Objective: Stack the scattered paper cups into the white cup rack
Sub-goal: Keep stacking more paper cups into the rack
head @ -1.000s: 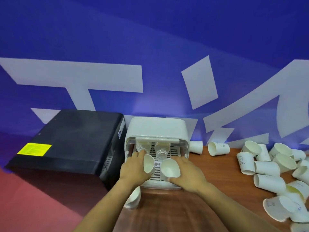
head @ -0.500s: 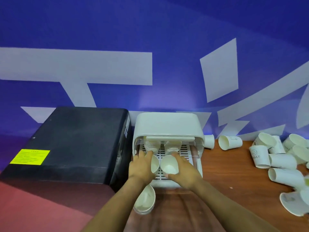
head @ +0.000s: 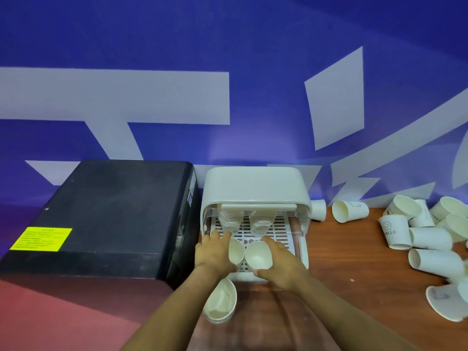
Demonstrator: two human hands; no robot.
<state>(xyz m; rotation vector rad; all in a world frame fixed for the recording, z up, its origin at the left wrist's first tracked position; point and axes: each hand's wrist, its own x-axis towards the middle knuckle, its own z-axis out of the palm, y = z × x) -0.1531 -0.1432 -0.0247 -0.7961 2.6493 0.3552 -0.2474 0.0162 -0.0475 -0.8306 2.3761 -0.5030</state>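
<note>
Wooden table (head: 354,262): hands (head: 215,252) (head: 281,264) holding cups (head: 257,255) at rack (head: 253,188)

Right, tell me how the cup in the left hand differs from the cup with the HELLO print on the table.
The cup in the left hand is held in a grip over the white cup rack, tipped with its mouth toward the camera; the HELLO cup stands alone on the table, apparently rim down. The held cup shows only its plain inside; the HELLO cup shows its printed outside. Both are white paper cups.
</note>
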